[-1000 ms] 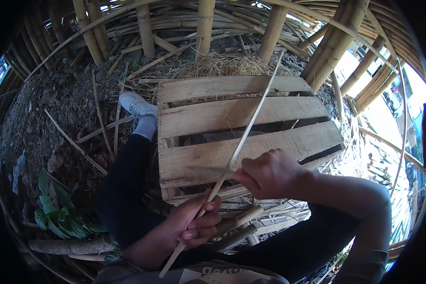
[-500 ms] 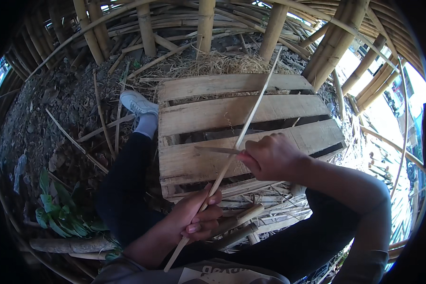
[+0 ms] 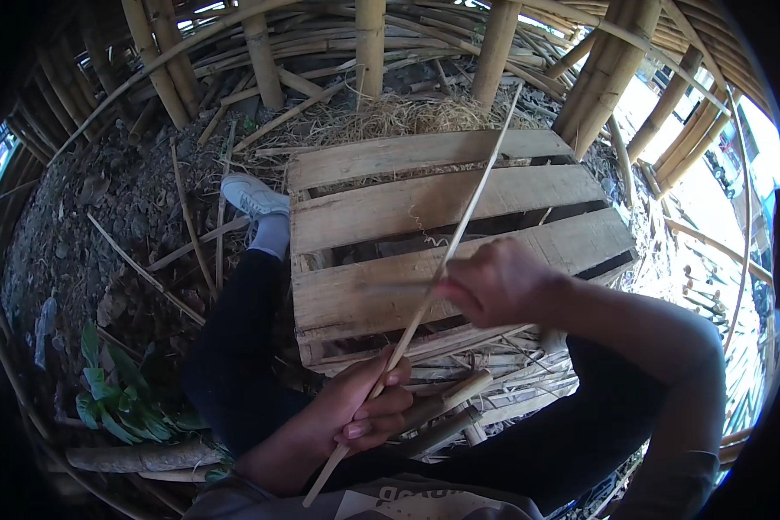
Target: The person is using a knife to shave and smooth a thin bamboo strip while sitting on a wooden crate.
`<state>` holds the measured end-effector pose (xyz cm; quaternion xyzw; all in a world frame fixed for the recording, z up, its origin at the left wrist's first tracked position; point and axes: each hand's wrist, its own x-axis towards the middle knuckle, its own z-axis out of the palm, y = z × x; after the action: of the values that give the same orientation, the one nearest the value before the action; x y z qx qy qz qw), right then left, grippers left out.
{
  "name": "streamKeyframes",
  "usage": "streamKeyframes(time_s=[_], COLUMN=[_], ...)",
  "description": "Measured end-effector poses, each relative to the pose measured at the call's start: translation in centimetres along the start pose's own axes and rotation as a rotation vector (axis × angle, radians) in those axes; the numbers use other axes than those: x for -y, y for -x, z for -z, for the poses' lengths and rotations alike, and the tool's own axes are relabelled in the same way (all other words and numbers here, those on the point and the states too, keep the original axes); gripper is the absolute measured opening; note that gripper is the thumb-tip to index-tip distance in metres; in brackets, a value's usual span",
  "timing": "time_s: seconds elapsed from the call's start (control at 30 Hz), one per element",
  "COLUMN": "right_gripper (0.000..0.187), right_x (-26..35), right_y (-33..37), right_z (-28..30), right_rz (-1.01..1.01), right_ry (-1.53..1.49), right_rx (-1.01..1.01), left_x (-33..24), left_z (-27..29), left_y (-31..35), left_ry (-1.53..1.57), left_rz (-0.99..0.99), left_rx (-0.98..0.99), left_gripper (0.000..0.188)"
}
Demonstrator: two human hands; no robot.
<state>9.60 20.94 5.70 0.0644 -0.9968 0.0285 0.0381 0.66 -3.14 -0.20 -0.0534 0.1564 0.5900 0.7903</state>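
A long, pale bamboo strip [image 3: 471,208] runs slantwise over a slatted wooden crate [image 3: 364,299], its far tip beyond the crate's back edge. My left hand [image 3: 368,406] is closed around the strip near its lower end, by my lap. Above the crate, my right hand [image 3: 494,284] is closed on a knife, its handle hidden in the fist. The knife's blade [image 3: 399,283] points left and crosses the strip; motion smears it. A thin curled shaving [image 3: 426,230] lies against the crate slats just left of the strip.
Upright bamboo poles [image 3: 370,52] stand behind the crate, with dry straw [image 3: 407,117] at their feet. A green leafy plant [image 3: 117,399] grows at lower left. Loose bamboo sticks [image 3: 147,264] lie on the dark soil. Cut bamboo pieces [image 3: 446,403] lie between my legs.
The knife blade, sharp before, is now blurred by motion, and my right hand has shifted slightly. My left hand keeps its hold on the strip. The whole view has moved a little.
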Motion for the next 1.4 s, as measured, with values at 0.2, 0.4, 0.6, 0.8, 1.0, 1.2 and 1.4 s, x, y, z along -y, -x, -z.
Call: streamKeyframes(time_s=[0.2,0.4,0.6,0.8,1.0,1.2,1.4], right_gripper=[0.04,0.041,0.037,0.034,0.038,0.04,0.036], right_x=[1.3,-3.3,1.8,-1.9,3.4,-2.4,3.6], right_y=[-0.2,-0.3,0.3,0.0,0.2,-0.4,0.4], right_z=[1.1,0.0,0.6,0.6,1.1,0.1,0.8], right_rz=[-0.039,-0.137,-0.009,-0.029,-0.045,-0.141,0.103], right_ry=[-0.043,0.124,-0.122,-0.097,-0.052,0.021,-0.154], right_rx=[0.041,-0.019,0.022,0.007,0.096,-0.022,0.049], left_x=[-0.1,-0.2,-0.6,-1.0,-1.2,-1.2,-0.9], left_z=[0.1,-0.2,0.7,1.4,1.5,0.9,1.0], left_y=[0.0,0.4,0.2,0.1,0.2,0.3,0.2], left_ry=[0.021,0.004,0.122,0.342,0.347,0.276,0.235], left_rz=[-0.029,-0.017,0.022,0.058,0.056,0.056,0.06], left_rx=[0.057,0.006,0.131,0.284,0.329,0.197,0.217], left_gripper=[0.038,0.037,0.036,0.03,0.033,0.037,0.037])
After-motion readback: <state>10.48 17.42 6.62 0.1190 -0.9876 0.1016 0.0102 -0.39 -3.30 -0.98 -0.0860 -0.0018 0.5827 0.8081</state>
